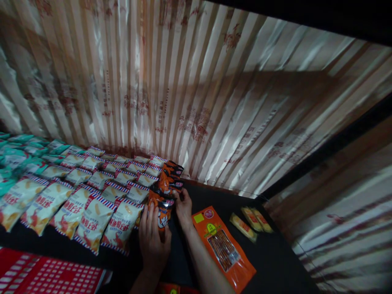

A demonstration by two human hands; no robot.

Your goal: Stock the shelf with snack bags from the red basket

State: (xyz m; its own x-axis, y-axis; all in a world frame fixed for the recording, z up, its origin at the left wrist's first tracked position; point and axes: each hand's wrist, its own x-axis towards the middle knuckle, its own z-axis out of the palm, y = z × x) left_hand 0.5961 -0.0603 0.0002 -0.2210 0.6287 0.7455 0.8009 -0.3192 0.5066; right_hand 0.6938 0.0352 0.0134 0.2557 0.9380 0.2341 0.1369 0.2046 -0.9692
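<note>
A column of orange-and-black snack bags (169,182) runs back toward the curtain on the black table. At its front end, my left hand (154,232) is closed around the nearest orange snack bag (164,207). My right hand (183,205) is beside the column's right side, its fingers bent against the bags' edge; whether it grips one is hard to make out. Rows of white snack bags (121,223) with red-and-blue striped edges stand close on the left of the column.
Green bags (18,157) are heaped at the far left. Right of my arm lies a large orange packet (225,249) with a clear window, and beyond it several small yellow packets (243,227). A red basket (55,274) is at lower left. A pleated curtain (183,81) hangs behind.
</note>
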